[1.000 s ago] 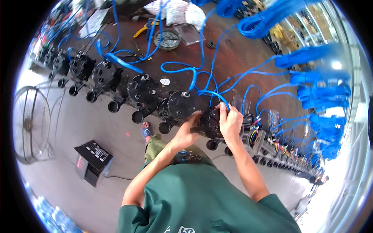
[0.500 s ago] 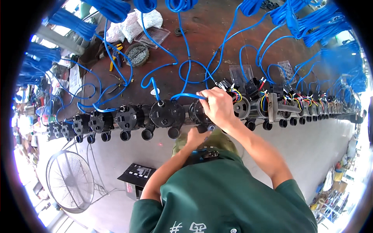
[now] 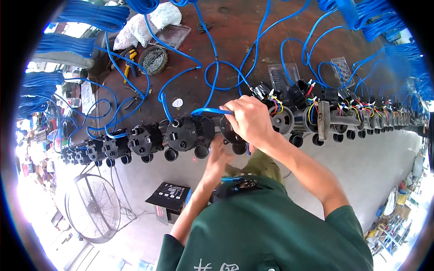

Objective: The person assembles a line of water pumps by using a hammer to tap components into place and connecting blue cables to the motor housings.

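Observation:
My right hand (image 3: 249, 118) is closed at a round black motor housing (image 3: 228, 128) on the table's near edge. A blue cable (image 3: 209, 109) runs into its grip by the thumb; the fingertips are hidden behind the hand. Below and left of that housing is my left hand (image 3: 218, 159), raised toward the edge and smeared by motion. Its finger positions are unclear. Just left stands another round black housing (image 3: 187, 132) with a short tube beneath it. Right of my right hand, an uncovered motor housing (image 3: 281, 119) shows coloured wires.
A long row of similar housings lines the table edge. Coiled blue cables (image 3: 92, 17) hang around the far side. On the table (image 3: 185, 47) are pliers (image 3: 130, 63), a round tub of small parts (image 3: 153, 60) and white bags (image 3: 147, 27). A floor fan (image 3: 93, 207) stands lower left.
My left hand has moved up and left, away from beneath the housing by my right hand. The right hand stays at that housing with the cable. The whole view has shifted slightly.

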A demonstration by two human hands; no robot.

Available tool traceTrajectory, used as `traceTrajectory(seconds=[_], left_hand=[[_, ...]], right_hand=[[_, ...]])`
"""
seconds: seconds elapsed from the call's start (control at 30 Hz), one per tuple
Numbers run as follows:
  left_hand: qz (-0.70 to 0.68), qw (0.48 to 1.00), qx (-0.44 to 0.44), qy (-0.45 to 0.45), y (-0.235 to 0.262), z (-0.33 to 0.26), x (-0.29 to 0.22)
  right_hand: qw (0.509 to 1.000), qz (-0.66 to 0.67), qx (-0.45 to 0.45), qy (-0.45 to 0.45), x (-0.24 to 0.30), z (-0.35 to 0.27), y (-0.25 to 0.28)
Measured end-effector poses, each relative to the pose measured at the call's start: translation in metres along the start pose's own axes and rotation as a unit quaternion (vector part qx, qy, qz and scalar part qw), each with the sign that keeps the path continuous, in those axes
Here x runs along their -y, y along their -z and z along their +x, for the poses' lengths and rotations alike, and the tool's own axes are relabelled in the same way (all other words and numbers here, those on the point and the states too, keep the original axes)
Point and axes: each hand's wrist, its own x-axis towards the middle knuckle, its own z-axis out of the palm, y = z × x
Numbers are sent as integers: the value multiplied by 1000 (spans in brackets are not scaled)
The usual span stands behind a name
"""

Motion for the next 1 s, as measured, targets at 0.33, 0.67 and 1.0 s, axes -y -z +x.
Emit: traceTrajectory(seconds=[0.33, 0.67, 1.0], left_hand=[[25, 982, 63, -174, -33, 38, -68], [103, 975, 39, -192, -36, 45, -65], [121, 956, -51, -262, -49, 54, -53]], right_hand=[[998, 37, 44, 30, -1, 2, 4], [955, 234, 48, -173, -35, -18, 95], [899, -351, 153, -213, -137, -149, 207]])
